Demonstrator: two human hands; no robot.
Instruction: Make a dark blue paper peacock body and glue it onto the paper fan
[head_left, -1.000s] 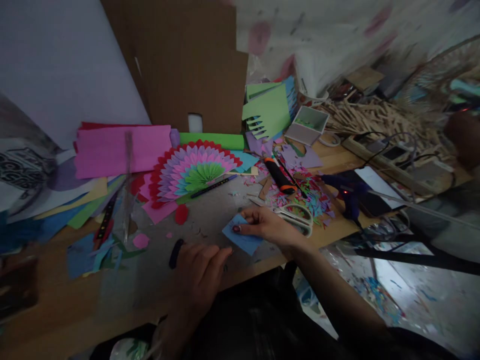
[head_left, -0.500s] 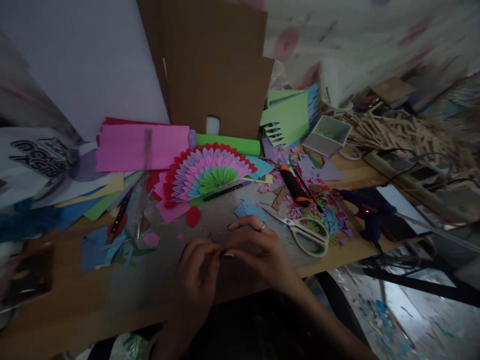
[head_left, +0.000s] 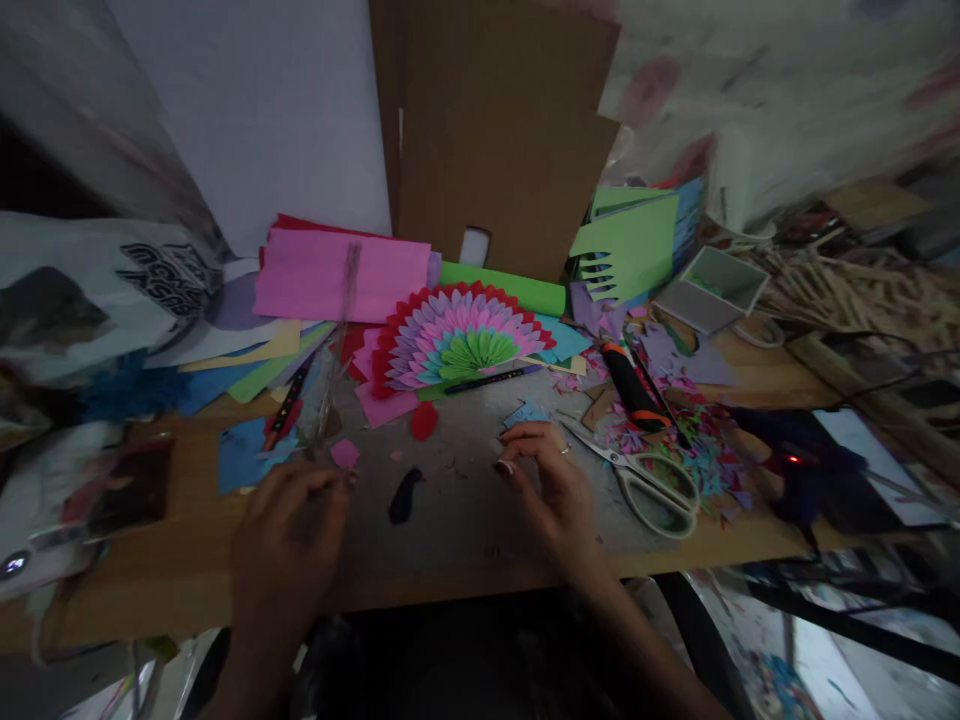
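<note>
A dark blue bird-shaped cutout (head_left: 406,495) lies on the grey mat (head_left: 450,530) between my hands, touched by neither. My left hand (head_left: 289,535) is to its left, near a small pink paper scrap (head_left: 345,454). Its thumb and forefinger tips come together; whatever may be between them is too dark to make out. To the right, my right hand (head_left: 551,490) hovers over the mat with thumb and fingers apart, holding nothing visible. White-handled scissors (head_left: 652,490) lie just right of it, and a light blue paper piece (head_left: 527,411) lies beyond its fingers.
Behind the mat stands a layered paper fan (head_left: 465,335) in several colours. A black pen (head_left: 491,380) lies before it, and a red paper oval (head_left: 424,421) nearby. At right are an orange-black cutter (head_left: 634,385), paper scraps (head_left: 705,465) and a glue gun (head_left: 795,465) with a red light.
My hands, which met fingertip to fingertip around a small dark thing, have moved apart to left and right. The dark blue cutout now shows on the mat. The camera view has shifted left.
</note>
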